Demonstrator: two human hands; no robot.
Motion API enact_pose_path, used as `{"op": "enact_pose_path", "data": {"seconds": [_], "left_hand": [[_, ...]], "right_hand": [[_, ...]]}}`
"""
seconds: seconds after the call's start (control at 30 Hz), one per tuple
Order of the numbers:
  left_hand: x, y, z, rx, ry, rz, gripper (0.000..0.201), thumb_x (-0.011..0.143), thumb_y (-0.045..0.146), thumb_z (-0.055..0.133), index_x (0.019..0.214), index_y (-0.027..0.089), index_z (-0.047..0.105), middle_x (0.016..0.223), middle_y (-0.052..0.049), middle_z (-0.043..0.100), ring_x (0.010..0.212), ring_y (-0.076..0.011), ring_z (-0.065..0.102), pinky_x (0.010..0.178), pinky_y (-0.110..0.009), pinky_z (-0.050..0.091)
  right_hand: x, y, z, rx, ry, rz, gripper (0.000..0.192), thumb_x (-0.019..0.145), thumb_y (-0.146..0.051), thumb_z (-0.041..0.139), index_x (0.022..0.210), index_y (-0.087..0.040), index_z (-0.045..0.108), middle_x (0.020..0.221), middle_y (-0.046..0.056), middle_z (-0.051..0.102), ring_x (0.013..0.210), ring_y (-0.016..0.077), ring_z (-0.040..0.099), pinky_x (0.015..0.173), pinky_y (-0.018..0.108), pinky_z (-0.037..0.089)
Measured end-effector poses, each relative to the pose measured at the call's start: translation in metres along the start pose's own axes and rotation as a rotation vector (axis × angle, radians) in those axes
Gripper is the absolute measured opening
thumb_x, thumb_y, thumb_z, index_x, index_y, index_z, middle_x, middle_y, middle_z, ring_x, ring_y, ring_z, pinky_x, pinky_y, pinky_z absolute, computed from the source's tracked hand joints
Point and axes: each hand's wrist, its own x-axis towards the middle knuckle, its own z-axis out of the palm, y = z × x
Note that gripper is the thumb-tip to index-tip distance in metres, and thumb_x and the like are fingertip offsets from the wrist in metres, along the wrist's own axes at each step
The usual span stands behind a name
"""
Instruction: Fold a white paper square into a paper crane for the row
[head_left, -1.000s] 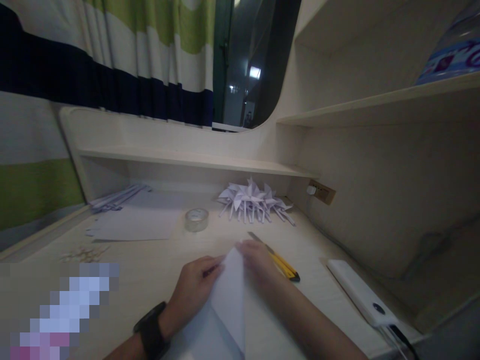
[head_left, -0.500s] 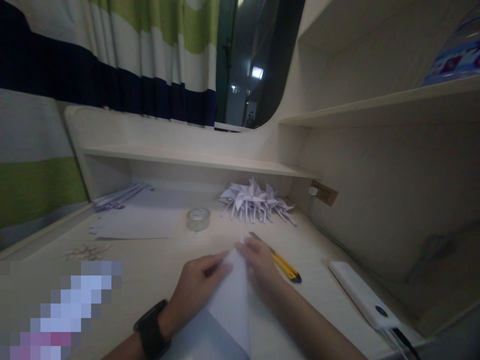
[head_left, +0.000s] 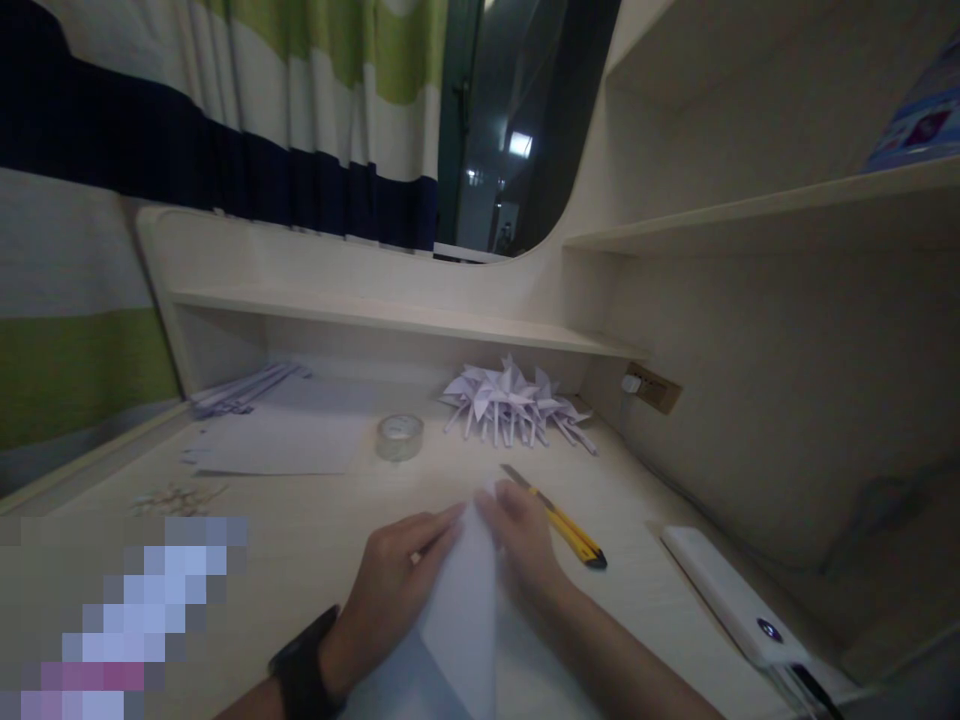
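Observation:
A folded sheet of white paper (head_left: 466, 600) lies between my hands, its pointed tip facing away from me. My left hand (head_left: 409, 570), with a dark watch on the wrist, pinches the paper's left edge near the tip. Closed on the right side close to the tip is my right hand (head_left: 521, 530). A yellow utility knife (head_left: 574, 535) with its blade extended lies just right of my right hand. Beyond my hands stands a roll of clear tape (head_left: 400, 438).
Several paper pinwheels (head_left: 510, 400) are heaped at the back. White paper sheets (head_left: 289, 430) and rolled paper sticks (head_left: 247, 388) lie back left, with small pale sticks (head_left: 176, 498) nearer. A white power bank (head_left: 727, 595) with cables sits at right. A shelf (head_left: 405, 315) spans the back.
Both hands stay on the paper near its tip; my left fingers have closed further along its edge. The whole view has shifted slightly.

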Motion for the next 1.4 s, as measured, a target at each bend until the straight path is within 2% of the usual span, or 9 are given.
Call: {"op": "enact_pose_path", "data": {"seconds": [0.27,0.7,0.93,1.4], "left_hand": [[-0.003,0.003,0.000,-0.045,-0.015,0.080,0.027,0.095,0.027,0.047,0.115,0.025,0.064,0.089,-0.002,0.072,0.075,-0.0131,0.066,0.069,-0.023,0.051],[-0.004,0.009,-0.003,-0.063,-0.055,0.113,0.027,0.095,0.023,0.045,0.117,0.025,0.062,0.097,-0.003,0.070,0.083,-0.0135,0.065,0.075,-0.024,0.052],[-0.003,0.012,-0.005,-0.042,-0.038,0.143,0.027,0.095,0.025,0.044,0.114,0.023,0.063,0.095,-0.003,0.071,0.081,-0.0141,0.066,0.073,-0.024,0.053],[-0.004,0.018,-0.006,-0.006,-0.009,0.194,0.028,0.094,0.022,0.042,0.112,0.022,0.064,0.089,-0.005,0.071,0.077,-0.0152,0.066,0.069,-0.026,0.054]], "right_hand": [[0.003,-0.007,-0.005,0.007,-0.011,-0.032,0.032,0.080,-0.042,0.063,0.063,-0.017,0.054,0.050,-0.006,0.044,0.044,0.0079,0.040,0.042,0.020,0.030],[0.005,-0.014,-0.007,-0.053,0.033,-0.057,0.037,0.078,-0.044,0.064,0.054,-0.017,0.054,0.045,-0.005,0.044,0.041,0.0078,0.041,0.040,0.020,0.031],[0.007,-0.015,-0.011,-0.029,0.080,-0.048,0.029,0.075,-0.041,0.067,0.063,-0.016,0.063,0.047,-0.004,0.051,0.041,0.0082,0.044,0.039,0.020,0.033],[0.008,-0.016,-0.012,0.059,0.071,-0.055,0.023,0.073,-0.037,0.070,0.066,-0.016,0.065,0.049,-0.003,0.055,0.042,0.0090,0.047,0.039,0.020,0.036]]}}
